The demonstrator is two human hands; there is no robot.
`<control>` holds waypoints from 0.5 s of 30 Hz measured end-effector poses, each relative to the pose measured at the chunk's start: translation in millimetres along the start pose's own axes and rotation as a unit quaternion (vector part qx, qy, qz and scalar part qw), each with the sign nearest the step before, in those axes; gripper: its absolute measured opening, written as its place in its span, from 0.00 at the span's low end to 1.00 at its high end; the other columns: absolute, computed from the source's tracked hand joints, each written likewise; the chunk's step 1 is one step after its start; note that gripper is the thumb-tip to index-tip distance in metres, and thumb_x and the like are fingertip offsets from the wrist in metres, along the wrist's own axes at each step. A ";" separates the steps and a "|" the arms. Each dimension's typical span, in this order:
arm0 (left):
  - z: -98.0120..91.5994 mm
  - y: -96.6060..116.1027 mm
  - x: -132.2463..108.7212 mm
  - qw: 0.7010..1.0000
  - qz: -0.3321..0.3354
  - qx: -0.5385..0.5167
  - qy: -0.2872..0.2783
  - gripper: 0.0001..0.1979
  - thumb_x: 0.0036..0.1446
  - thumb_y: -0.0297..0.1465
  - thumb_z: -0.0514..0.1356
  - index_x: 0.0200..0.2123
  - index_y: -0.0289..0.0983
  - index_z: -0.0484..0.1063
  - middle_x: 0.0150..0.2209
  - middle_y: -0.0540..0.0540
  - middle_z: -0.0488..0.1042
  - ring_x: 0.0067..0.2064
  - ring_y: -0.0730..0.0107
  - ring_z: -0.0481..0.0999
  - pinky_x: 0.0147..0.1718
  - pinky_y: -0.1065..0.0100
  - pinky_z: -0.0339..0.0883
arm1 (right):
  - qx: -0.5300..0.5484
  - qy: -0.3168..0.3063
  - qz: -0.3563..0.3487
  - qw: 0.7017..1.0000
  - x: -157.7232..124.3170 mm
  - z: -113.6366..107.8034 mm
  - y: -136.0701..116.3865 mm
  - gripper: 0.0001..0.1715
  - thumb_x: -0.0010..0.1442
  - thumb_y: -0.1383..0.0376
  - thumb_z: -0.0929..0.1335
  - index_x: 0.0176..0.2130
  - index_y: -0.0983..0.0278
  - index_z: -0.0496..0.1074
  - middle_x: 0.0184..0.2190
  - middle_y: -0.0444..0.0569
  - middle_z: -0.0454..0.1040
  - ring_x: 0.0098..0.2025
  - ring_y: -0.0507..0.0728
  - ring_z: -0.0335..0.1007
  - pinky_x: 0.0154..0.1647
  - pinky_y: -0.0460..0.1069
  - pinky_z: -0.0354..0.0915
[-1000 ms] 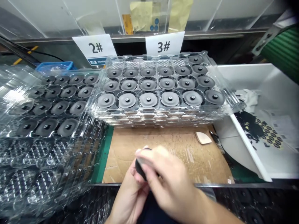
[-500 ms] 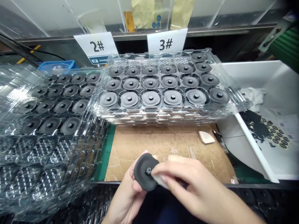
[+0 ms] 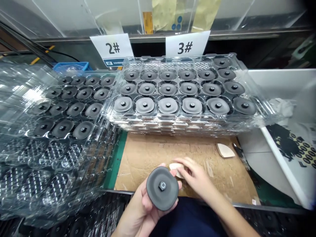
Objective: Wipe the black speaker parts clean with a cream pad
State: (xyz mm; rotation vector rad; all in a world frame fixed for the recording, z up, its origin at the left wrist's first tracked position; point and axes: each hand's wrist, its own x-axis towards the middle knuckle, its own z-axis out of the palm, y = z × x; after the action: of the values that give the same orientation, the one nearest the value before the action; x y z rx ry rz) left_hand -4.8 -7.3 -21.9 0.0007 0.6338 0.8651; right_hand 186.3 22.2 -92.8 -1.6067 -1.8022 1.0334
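Note:
My left hand [image 3: 142,207] is closed around a black rounded disc [image 3: 154,191], gripping it by the edges. The disc's face tilts up toward me, and a small nut-like stud [image 3: 162,186] stands at its centre. Just behind it, my right hand [image 3: 197,179] pinches a small off-white pad [image 3: 174,167], over the cardboard sheet [image 3: 148,148]. Part of the pad is hidden by the fingers. A second cream wedge-shaped pad [image 3: 225,150] lies on the cardboard to the right.
Stacked clear trays [image 3: 177,117] of similar discs stand behind the cardboard, with more clear trays [image 3: 96,144] at the left. On the right, a white bin [image 3: 283,164] holds black pieces and sticker sheets. Signs "2#" [image 3: 112,49] and "3#" [image 3: 185,47] hang at the back.
My right hand and the pad have moved off the disc's face to behind it, toward the cardboard. My left hand has turned the disc to face me more squarely. The view has shifted slightly left.

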 end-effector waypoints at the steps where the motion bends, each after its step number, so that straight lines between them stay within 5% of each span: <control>1: -1.5 0.2 1.4 1.000 -0.003 -0.005 -0.008 0.29 0.41 0.34 0.68 0.50 0.41 0.68 0.55 0.40 0.68 0.54 0.49 0.67 0.45 0.63 0.69 | -0.020 0.008 0.008 1.000 -7.3 7.7 9.9 0.18 0.60 0.66 0.60 0.48 0.61 0.70 0.45 0.55 0.70 0.45 0.61 0.69 0.43 0.57 0.68; 7: -8.7 0.3 9.5 0.999 -0.013 -0.025 -0.036 0.25 0.45 0.37 0.64 0.49 0.42 0.69 0.54 0.41 0.69 0.53 0.51 0.68 0.45 0.62 0.70 | -0.089 0.034 0.015 0.995 -33.0 36.4 26.3 0.23 0.57 0.65 0.62 0.53 0.62 0.66 0.52 0.59 0.63 0.49 0.67 0.65 0.45 0.62 0.65; 15: 0.3 -2.3 7.2 0.997 -0.003 0.001 -0.078 0.26 0.42 0.33 0.67 0.48 0.42 0.70 0.51 0.43 0.73 0.50 0.54 0.72 0.45 0.63 0.69 | -0.064 0.070 -0.003 0.995 20.4 17.5 30.3 0.18 0.62 0.63 0.57 0.45 0.65 0.70 0.40 0.54 0.72 0.41 0.59 0.71 0.41 0.55 0.67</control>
State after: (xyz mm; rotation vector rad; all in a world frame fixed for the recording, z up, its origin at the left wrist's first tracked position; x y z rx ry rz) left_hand 0.4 -3.6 -26.0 0.0678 0.4894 0.8487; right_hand 187.0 39.0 -129.7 -1.7037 -1.8069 0.7959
